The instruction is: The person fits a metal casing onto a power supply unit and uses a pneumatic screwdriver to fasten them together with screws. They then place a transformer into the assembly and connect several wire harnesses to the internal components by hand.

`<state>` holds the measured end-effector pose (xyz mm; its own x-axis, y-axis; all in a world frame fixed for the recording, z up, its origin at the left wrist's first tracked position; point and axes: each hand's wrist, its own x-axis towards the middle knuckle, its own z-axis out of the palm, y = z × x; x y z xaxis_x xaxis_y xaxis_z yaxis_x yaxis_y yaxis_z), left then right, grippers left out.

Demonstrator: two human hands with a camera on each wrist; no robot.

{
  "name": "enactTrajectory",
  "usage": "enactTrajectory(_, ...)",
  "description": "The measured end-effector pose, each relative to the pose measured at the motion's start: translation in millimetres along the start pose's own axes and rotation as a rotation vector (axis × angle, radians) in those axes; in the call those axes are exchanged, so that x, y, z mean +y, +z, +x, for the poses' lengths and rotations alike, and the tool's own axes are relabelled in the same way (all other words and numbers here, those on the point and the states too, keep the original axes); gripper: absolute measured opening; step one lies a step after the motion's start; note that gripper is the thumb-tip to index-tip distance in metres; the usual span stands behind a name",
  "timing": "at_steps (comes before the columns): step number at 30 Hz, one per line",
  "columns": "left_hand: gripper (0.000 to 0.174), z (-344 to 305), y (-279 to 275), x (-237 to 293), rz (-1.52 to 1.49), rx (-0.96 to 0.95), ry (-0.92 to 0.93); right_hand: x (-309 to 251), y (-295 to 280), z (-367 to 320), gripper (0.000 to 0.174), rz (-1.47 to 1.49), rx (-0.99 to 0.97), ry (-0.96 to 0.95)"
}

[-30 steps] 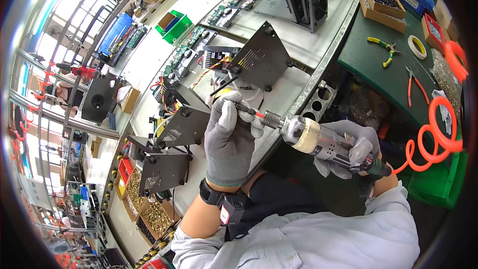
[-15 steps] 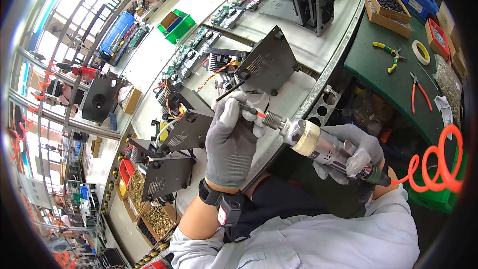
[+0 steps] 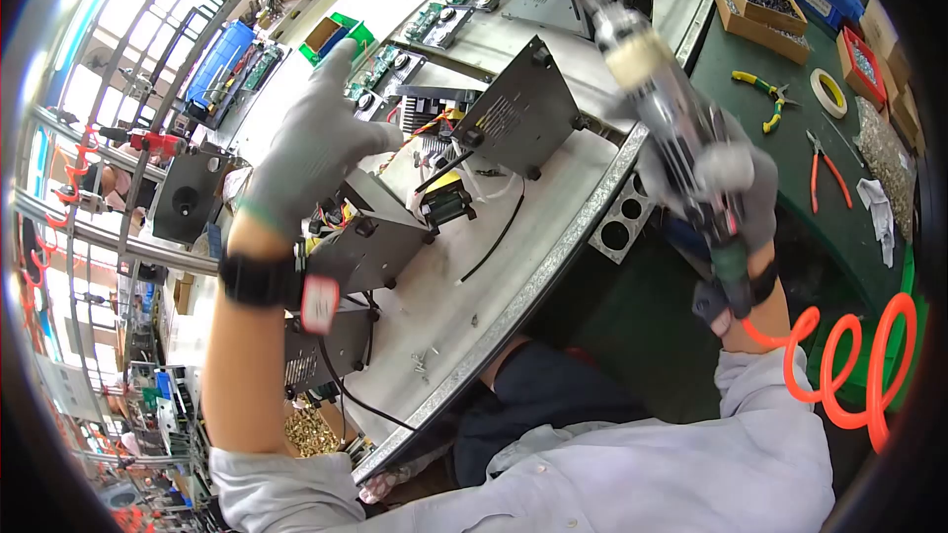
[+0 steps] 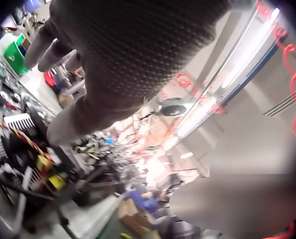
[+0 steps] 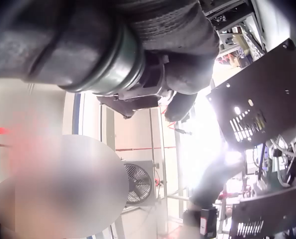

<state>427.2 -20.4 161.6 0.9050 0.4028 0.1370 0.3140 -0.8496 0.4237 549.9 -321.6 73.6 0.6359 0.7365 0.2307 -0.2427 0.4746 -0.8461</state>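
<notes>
In the head view my gloved left hand (image 3: 321,143) reaches out over the bench with fingers extended, nothing in its grasp. Below it stand metal assemblies with black slotted panels, one panel (image 3: 370,249) under the wrist and another (image 3: 528,109) to the right. The left wrist view shows the same hand's fingers (image 4: 71,124) spread above coloured wires (image 4: 26,142). My gloved right hand (image 3: 736,173) grips a pneumatic screwdriver (image 3: 667,104), its tip raised toward the far side of the bench. In the right wrist view the driver's green rear collar (image 5: 108,59) passes beside the gloved fingers.
An orange coiled air hose (image 3: 839,365) trails from the driver. Loose screws (image 3: 425,360) lie near the bench's front edge. On the green side table (image 3: 731,138) are yellow-green pliers (image 3: 765,99), red-handled cutters (image 3: 828,173), a tape roll (image 3: 828,94) and boxes of small parts (image 3: 760,15).
My left hand has left the driver's tip and moved left and up across the bench, its fingers straightening. The right hand has swung the driver upward, tip away from me.
</notes>
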Motion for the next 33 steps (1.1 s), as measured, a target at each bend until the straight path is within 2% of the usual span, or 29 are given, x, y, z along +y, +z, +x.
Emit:
enactTrajectory(1,0.097,20,2,-14,0.232,-0.106,-0.015,-3,2,15,0.076,-0.028,-0.004,-0.026)
enactTrajectory(2,0.102,37,18,-38,0.399,-0.048,0.134,-4,4,33,0.074,-0.037,-0.048,-0.040)
enactTrajectory(3,0.108,50,31,-53,0.564,0.009,0.282,-11,7,45,0.072,-0.172,-0.097,-0.021)
enactTrajectory(4,0.108,61,31,-49,0.561,0.013,0.282,-12,15,52,0.071,-0.203,-0.089,-0.017)
enactTrajectory(6,0.118,78,38,-40,0.387,-0.461,-0.093,-5,20,74,0.069,-0.267,-0.114,-0.028)
enactTrajectory(7,0.118,82,41,-40,0.384,-0.455,-0.095,3,19,85,0.069,-0.292,-0.139,-0.046)
enactTrajectory(9,0.114,85,53,-42,0.177,-0.540,-0.128,8,22,93,0.068,-0.243,-0.083,-0.031)
enactTrajectory(10,0.104,86,62,-42,0.197,-0.476,-0.157,8,20,98,0.069,-0.290,-0.131,-0.053)
enactTrajectory(11,0.104,86,64,-44,0.194,-0.478,-0.159,8,18,102,0.069,-0.335,-0.176,-0.076)
enactTrajectory(13,0.096,90,68,-47,0.033,-0.432,-0.236,7,13,106,0.069,-0.360,-0.192,-0.088)
enactTrajectory(14,0.086,92,74,-48,0.026,-0.391,-0.259,7,10,107,0.069,-0.383,-0.205,-0.099)
enactTrajectory(15,0.073,90,75,-47,-0.059,-0.352,-0.233,7,6,106,0.069,-0.406,-0.217,-0.106)
enactTrajectory(18,0.057,94,74,-44,-0.225,-0.334,-0.164,7,-12,107,0.066,-0.344,-0.219,-0.055)
enactTrajectory(21,0.057,117,82,-35,-0.325,-0.352,-0.005,8,-31,100,0.067,-0.263,-0.194,0.011)
enactTrajectory(22,0.056,121,81,-24,-0.335,-0.377,-0.004,7,-35,95,0.068,-0.231,-0.159,0.000)
enactTrajectory(25,0.056,140,87,9,-0.117,-0.444,0.190,15,-58,91,0.070,-0.146,-0.145,-0.026)
enactTrajectory(26,0.064,150,95,13,-0.015,-0.421,0.278,17,-63,90,0.071,-0.143,-0.104,-0.041)
enactTrajectory(27,0.064,150,100,18,-0.021,-0.427,0.281,19,-63,88,0.072,-0.136,-0.066,-0.051)
enactTrajectory(28,0.066,151,104,23,-0.030,-0.403,0.259,14,-64,82,0.075,-0.109,-0.121,0.031)
enactTrajectory(29,0.067,154,106,29,-0.037,-0.378,0.242,13,-61,80,0.075,-0.111,-0.112,0.028)
enactTrajectory(30,0.075,157,110,31,0.023,-0.325,0.290,13,-57,77,0.077,-0.141,-0.041,-0.019)
enactTrajectory(31,0.075,159,113,33,0.016,-0.333,0.290,13,-54,75,0.079,-0.172,0.026,-0.062)
enactTrajectory(33,0.076,158,109,40,0.153,-0.308,0.271,7,-56,71,0.083,-0.175,0.012,-0.010)
